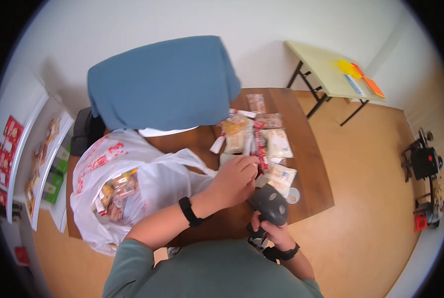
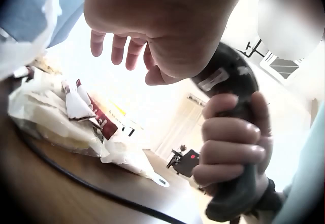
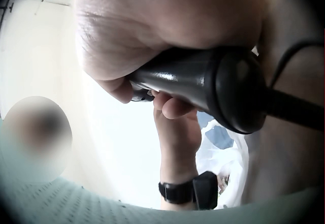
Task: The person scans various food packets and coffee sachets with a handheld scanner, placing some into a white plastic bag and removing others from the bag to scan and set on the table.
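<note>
My right hand (image 1: 279, 235) grips the handle of a black handheld scanner (image 1: 271, 204) at the table's front edge. Its fingers (image 2: 228, 142) wrap the grip in the left wrist view; the dark handle (image 3: 177, 76) and its cable fill the right wrist view. Close to the scanner's head, my left hand (image 1: 234, 181) hovers over the near side of the packets, its fingers (image 2: 119, 49) loosely bent with nothing visible in them. Beyond lie clear food packets (image 1: 277, 144), a red-and-white strip (image 1: 260, 146) and a small round item (image 1: 293, 195).
A white plastic bag (image 1: 152, 171) with packets inside stands on the brown table (image 1: 308, 169) at left. Behind it is a shape under blue cloth (image 1: 162, 82). Shelves (image 1: 38, 164) with goods stand far left; a pale side table (image 1: 321, 64) is at the back right.
</note>
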The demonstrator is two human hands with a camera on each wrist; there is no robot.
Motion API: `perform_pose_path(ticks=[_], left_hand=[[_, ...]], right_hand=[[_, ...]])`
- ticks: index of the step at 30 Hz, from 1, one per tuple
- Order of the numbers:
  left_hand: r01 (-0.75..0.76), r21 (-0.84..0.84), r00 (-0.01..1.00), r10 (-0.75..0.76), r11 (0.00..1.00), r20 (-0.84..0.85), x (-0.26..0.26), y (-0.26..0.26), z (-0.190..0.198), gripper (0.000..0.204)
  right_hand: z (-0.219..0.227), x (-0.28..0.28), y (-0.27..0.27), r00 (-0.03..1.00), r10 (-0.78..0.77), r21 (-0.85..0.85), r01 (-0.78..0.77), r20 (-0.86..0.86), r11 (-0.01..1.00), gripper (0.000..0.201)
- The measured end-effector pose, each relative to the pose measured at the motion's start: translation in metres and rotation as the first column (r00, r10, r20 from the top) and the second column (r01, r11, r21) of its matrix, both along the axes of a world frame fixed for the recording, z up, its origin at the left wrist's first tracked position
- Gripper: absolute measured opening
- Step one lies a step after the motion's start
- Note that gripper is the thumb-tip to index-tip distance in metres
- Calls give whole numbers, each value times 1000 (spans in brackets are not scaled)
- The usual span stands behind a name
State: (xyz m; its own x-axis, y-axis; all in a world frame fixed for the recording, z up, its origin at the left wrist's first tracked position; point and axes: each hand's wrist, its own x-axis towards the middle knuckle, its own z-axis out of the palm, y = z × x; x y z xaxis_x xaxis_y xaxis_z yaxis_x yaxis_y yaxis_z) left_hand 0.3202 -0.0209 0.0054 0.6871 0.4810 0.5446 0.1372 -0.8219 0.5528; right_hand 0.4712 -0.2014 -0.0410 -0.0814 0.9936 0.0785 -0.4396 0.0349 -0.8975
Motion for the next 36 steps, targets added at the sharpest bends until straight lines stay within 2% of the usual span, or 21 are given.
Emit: perform_pose_path(ticks=[2, 4, 6, 8, 9, 11, 13, 14, 16, 17, 19, 23, 25, 26, 29, 31, 32, 34, 36], left_hand=[[-63, -57, 998, 64, 996, 5, -39, -17, 8, 22], [-17, -125, 999, 11, 992, -43, -79, -31, 10, 22], [-112, -147, 994, 110, 983, -17, -110, -45, 14, 21], [-338, -45, 940, 340, 940, 27, -143, -53, 5, 20], [-365, -72, 930, 361, 928, -65, -168, -55, -1, 14], [-468, -8, 875, 461, 884, -150, -212, -55, -17, 13], [-664, 136, 699, 675, 736, -238, -244, -52, -28, 12], [-668, 139, 695, 680, 731, -236, -255, -49, -30, 12], [-813, 350, 304, 852, 465, -425, -272, -45, -32, 17], [-813, 351, 304, 853, 465, -425, -277, -43, -34, 17], [-764, 510, 229, 905, 396, -360, -280, -37, -40, 23], [-750, 489, 259, 878, 445, -402, -277, -33, -47, 30], [-827, 307, 253, 798, 472, -547, -273, -33, -46, 37], [-827, 303, 254, 796, 474, -550, -272, -34, -47, 37], [-832, 310, 243, 805, 460, -541, -273, -36, -44, 42], [-805, 377, 182, 795, 459, -579, -277, -36, -36, 54], [-805, 377, 182, 796, 458, -578, -278, -36, -36, 54], [-735, 513, 210, 869, 443, -448, -281, -35, -37, 66], [-733, 513, 187, 858, 446, -479, -284, -35, -42, 70]], right_hand=[[-5, -4, -1, 999, -11, -38, 10, -33, 999, 39], [-2, -11, 5, 1000, -4, -31, 3, -31, 1000, 49], [-1, -16, 10, 1000, 10, -26, -10, -15, 1000, 51], [-2, -21, 16, 999, 31, -30, -31, -16, 999, 53], [-2, -24, 17, 999, 48, -36, -49, -22, 998, 53], [-5, -28, 20, 997, 73, -38, -74, -33, 996, 54], [-6, -32, 22, 994, 96, -42, -98, -41, 994, 55], [-6, -34, 24, 993, 111, -39, -113, -47, 993, 55], [-6, -37, 27, 992, 118, -34, -119, -45, 992, 55], [-7, -38, 26, 992, 120, -34, -121, -41, 992, 55], [-5, -41, 26, 992, 117, -39, -119, -43, 992, 55], [-3, -41, 24, 993, 108, -47, -110, -39, 993, 55], [-4, -39, 23, 994, 105, -52, -107, -34, 993, 55], [-5, -38, 23, 994, 107, -51, -108, -29, 993, 55], [4, -41, 23, 998, 57, -95, -54, 34, 994, 46], [5, -41, 24, 998, 59, -91, -56, 33, 994, 45], [6, -41, 24, 998, 62, -89, -60, 30, 994, 45], [2, -41, 24, 998, 62, -84, -60, 23, 995, 45], [1, -42, 24, 998, 55, -77, -54, 15, 996, 45]])
